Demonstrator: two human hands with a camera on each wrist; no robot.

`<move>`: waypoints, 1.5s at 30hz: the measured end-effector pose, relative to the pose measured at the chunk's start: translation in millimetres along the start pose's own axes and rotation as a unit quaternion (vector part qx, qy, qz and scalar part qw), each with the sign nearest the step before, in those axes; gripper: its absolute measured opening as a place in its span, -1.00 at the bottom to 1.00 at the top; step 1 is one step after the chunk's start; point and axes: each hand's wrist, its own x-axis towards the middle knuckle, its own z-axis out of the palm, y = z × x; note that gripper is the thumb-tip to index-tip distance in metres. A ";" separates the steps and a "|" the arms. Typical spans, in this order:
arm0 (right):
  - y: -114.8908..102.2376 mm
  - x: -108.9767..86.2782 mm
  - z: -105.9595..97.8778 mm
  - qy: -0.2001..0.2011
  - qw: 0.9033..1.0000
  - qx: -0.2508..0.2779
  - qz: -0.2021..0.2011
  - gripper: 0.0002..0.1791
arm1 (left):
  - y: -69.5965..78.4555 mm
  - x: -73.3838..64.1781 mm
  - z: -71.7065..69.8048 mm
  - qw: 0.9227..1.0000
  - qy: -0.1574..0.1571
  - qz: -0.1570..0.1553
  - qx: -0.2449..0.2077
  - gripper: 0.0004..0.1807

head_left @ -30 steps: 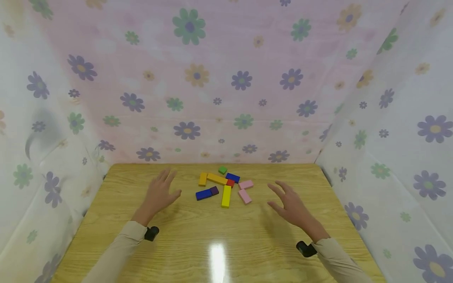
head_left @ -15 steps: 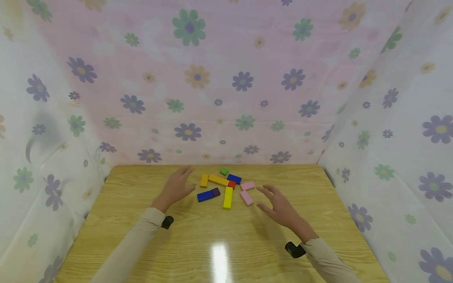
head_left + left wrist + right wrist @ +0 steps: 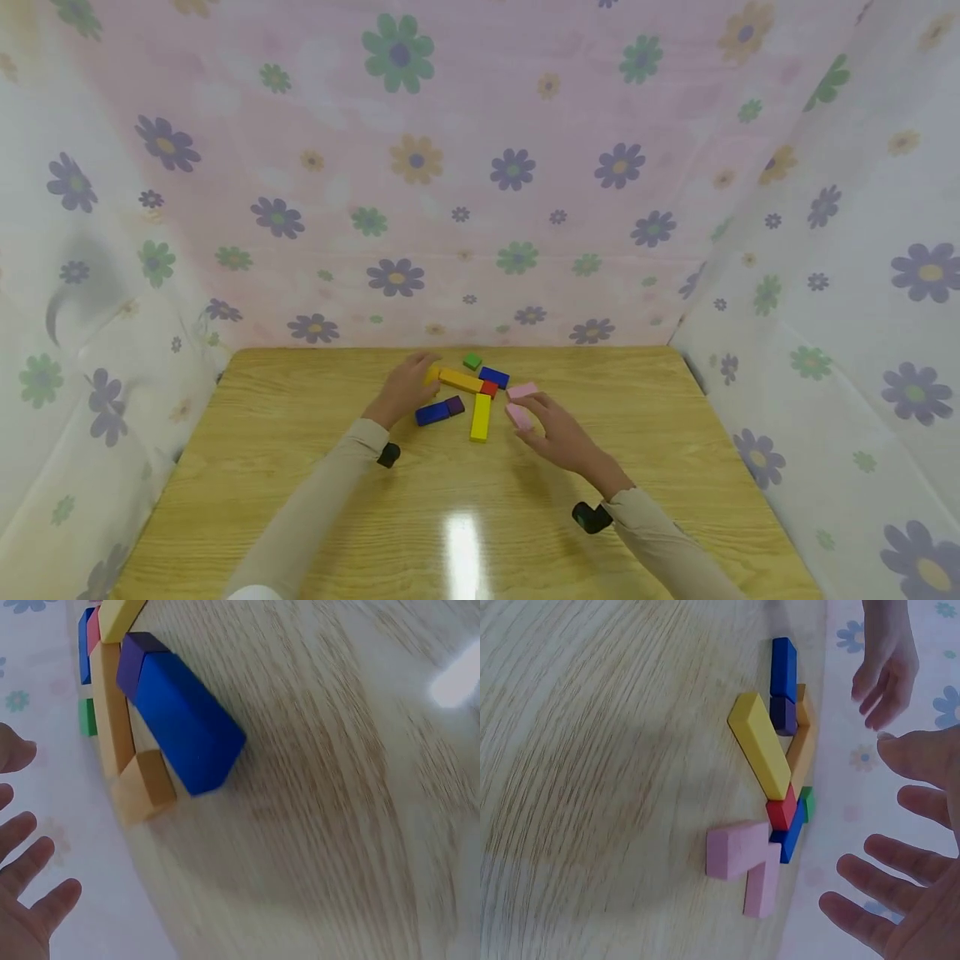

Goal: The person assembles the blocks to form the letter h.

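Observation:
My left hand (image 3: 405, 390) hovers over the left end of a block cluster, overlapping a short orange block (image 3: 146, 784); its fingers are apart from the blocks in the left wrist view. Just right of it lie a blue block (image 3: 431, 414) and a purple cube (image 3: 454, 406), end to end. Above two pink blocks, one behind (image 3: 522, 390) and one in front (image 3: 517, 416), is my right hand (image 3: 558, 433), fingers spread and holding nothing. Between the hands lie a long yellow block (image 3: 480, 418), a red cube (image 3: 489, 389) and a long orange block (image 3: 460, 381).
At the back of the cluster are another blue block (image 3: 494, 377) and a small green block (image 3: 472, 361). The wooden table (image 3: 300, 517) ends at a flowered cloth (image 3: 450, 183) behind, with more cloth along both sides.
Both hands have moved inward toward the blocks, the left going right and the right going left. They now overlap the orange and pink blocks in the head view. The blocks keep their places.

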 end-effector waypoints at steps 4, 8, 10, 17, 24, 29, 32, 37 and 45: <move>-0.2 10.5 12.4 -0.005 1.000 0.013 -0.005 -0.47 | 4.2 10.7 11.6 0.999 -0.022 -0.022 -0.035 -0.50; -1.5 20.0 23.6 -0.012 1.000 0.029 -0.005 -0.48 | 5.3 18.7 23.7 0.998 -0.028 -0.016 -0.047 -0.54; -2.4 25.2 29.0 -0.020 0.999 0.035 0.003 -0.50 | 5.4 21.9 29.3 0.998 -0.030 -0.007 -0.049 -0.55; -7.0 43.0 56.0 -0.040 0.997 0.049 0.050 -0.46 | 9.3 32.0 44.4 0.996 -0.061 -0.007 -0.067 -0.53; -11.7 51.7 91.8 -0.033 0.993 0.055 0.098 -0.35 | 6.5 30.7 63.4 0.997 -0.069 -0.041 -0.023 -0.54; -8.6 51.6 104.3 -0.014 0.991 0.064 0.114 -0.31 | 5.9 31.0 68.3 0.998 -0.027 -0.056 -0.030 -0.59; -4.6 50.4 108.6 -0.004 0.993 0.051 0.106 -0.31 | 7.2 31.7 66.1 0.998 -0.010 -0.050 -0.044 -0.59; 2.7 48.7 110.5 -0.004 0.995 0.036 0.093 -0.35 | 8.1 31.5 60.9 0.997 -0.023 -0.047 -0.057 -0.56; 8.3 49.5 101.9 -0.029 0.994 0.044 0.096 -0.45 | 3.8 34.6 59.3 0.995 -0.049 -0.043 -0.076 -0.50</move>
